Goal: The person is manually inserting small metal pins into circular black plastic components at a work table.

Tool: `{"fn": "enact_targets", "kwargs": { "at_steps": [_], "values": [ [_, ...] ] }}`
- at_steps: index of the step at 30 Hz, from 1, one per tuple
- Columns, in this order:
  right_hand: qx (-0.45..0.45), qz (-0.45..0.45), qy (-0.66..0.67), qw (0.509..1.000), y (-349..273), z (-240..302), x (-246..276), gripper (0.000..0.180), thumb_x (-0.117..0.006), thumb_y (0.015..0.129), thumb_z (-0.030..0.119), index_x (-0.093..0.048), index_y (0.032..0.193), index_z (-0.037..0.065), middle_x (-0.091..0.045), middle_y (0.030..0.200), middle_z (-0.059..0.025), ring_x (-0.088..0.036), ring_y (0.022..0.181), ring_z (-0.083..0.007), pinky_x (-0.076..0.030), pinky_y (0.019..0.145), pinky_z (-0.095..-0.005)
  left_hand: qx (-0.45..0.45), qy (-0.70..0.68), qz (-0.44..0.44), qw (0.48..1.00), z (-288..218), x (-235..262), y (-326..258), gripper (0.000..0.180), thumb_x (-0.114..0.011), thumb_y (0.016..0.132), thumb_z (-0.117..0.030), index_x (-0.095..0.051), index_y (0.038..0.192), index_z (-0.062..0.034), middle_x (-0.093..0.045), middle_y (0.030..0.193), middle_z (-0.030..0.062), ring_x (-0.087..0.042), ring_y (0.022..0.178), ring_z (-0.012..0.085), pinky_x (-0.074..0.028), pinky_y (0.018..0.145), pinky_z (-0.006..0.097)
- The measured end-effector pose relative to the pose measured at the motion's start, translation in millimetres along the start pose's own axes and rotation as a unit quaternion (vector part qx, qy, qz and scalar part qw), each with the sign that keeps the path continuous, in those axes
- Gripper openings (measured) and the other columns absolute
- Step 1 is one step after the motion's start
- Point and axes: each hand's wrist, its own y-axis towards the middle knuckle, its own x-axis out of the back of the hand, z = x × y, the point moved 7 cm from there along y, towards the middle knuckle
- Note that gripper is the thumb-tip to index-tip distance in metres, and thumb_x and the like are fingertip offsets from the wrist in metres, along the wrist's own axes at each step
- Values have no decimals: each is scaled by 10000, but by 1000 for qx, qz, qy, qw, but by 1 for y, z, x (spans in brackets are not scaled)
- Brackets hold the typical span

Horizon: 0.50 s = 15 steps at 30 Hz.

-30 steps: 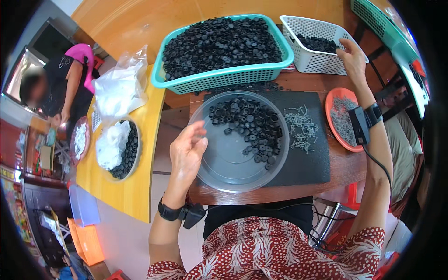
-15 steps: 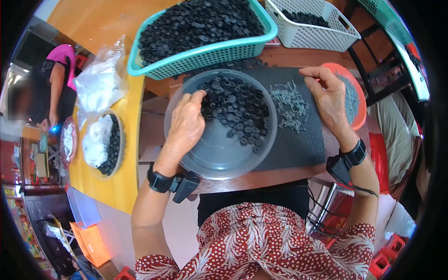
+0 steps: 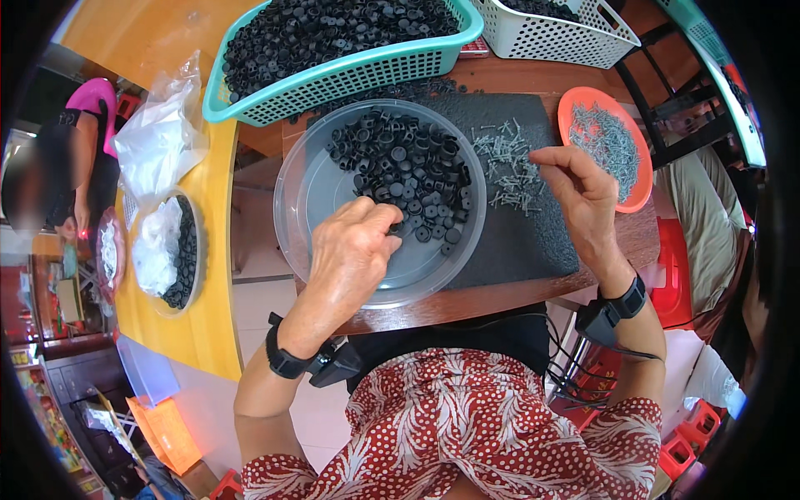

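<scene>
A round clear plastic tub [image 3: 333, 179] holds a heap of small black plastic caps [image 3: 408, 171], gathered toward its far and right sides. Over the tub's near part is my left hand [image 3: 354, 254], closed, with thumb and forefinger pinched beside the caps; whatever lies between the fingertips is too hidden to name. To the tub's right, a loose pile of small silver screws [image 3: 510, 167] rests on a dark mat [image 3: 500, 271]. My right hand [image 3: 583, 196] hovers at the pile's right edge, its thumb and forefinger drawn together; I cannot make out anything in them.
An orange bowl [image 3: 640, 187] of screws stands beyond my right hand. At the back are a teal basket [image 3: 358, 75] full of black parts and a white basket [image 3: 550, 42]. A yellow table [image 3: 212, 275] at left carries another tub [image 3: 200, 279] and a plastic bag [image 3: 162, 150]. Someone sits farther left.
My left hand has come from the tub's left side toward its near middle. My right hand has drawn nearer to me, away from the orange bowl's edge. The whole view has shifted slightly.
</scene>
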Motion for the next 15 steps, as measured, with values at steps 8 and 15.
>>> {"fn": "enact_targets", "kwargs": {
  "at_steps": [8,15],
  "values": [
    [1,18,26,1000,-15,14,-15,117,-602,812,-39,-629,919,-2,-599,785,-62,-547,682,-113,-439,605,-246,-43,80,3,996,-4,-15,6,192,-703,651,-5,-602,814,-6,-533,702,102,-557,673,270,-440,604,364],
    [91,29,43,994,-26,48,-35,169,-609,755,-88,-619,898,0,-612,814,-115,-597,695,-246,-462,597,-296,-69,53,-1,996,-8,-14,-3,215,-710,640,14,-609,828,-13,-539,734,97,-555,675,248,-449,598,337]
  ]
}}
